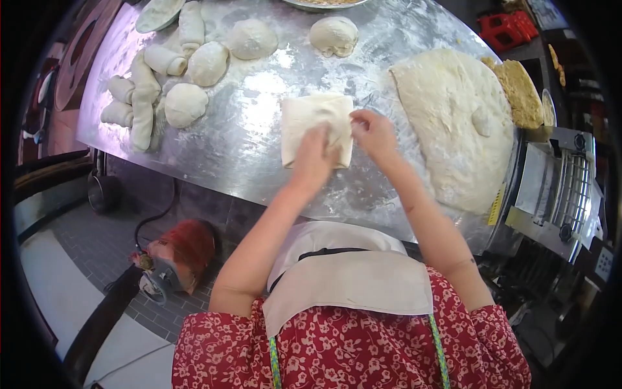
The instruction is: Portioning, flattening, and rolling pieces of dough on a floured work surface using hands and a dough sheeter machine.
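Note:
A folded square of dough (296, 116) lies on the floured metal table (233, 160) before me. My left hand (317, 153) rests over its lower middle, blurred, and its fingers hide part of the surface. At the square's upper right edge is my right hand (373, 131), thumb and fingertips close together; whether they pinch the dough is not plain. Beyond the square sits a rounded dough piece (334, 36). A large slab of dough (452, 126) spreads to the right of my right hand.
Several dough balls (185, 105) and rolled dough pieces (143, 116) lie at the left, near a flour-dusted bowl (158, 13). A metal basin (325, 6) stands at the far edge. Right of the slab are a brown crumbly block (519, 95) and a metal roller machine (559, 189).

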Action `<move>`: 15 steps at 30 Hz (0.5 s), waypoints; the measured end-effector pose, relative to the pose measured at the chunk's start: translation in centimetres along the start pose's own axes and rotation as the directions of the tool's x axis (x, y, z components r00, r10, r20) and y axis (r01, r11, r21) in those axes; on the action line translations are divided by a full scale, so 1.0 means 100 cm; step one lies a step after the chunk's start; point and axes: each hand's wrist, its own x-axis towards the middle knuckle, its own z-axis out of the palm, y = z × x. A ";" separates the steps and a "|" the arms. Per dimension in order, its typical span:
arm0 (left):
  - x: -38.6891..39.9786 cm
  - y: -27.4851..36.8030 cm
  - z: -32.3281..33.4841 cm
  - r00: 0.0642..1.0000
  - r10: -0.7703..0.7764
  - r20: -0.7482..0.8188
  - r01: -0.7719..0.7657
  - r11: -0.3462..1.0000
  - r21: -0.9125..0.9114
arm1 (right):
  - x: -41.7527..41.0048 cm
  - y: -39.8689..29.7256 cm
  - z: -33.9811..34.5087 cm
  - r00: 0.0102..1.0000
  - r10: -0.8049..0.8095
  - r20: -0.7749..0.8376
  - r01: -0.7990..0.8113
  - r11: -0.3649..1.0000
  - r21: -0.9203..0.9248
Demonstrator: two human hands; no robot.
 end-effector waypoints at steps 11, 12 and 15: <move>-0.041 -0.021 -0.063 0.986 0.056 -0.160 -0.061 0.998 -0.028 | 0.067 -0.045 0.013 0.962 -0.059 0.268 0.216 0.764 -0.608; -0.045 -0.029 -0.065 0.987 -0.004 -0.159 -0.018 0.990 -0.140 | 0.075 -0.030 0.017 0.950 -0.034 0.311 0.227 0.758 -0.612; -0.052 -0.047 -0.086 0.968 -0.018 -0.250 0.029 0.999 0.041 | 0.067 -0.013 0.031 0.905 -0.317 0.282 0.424 0.707 -0.566</move>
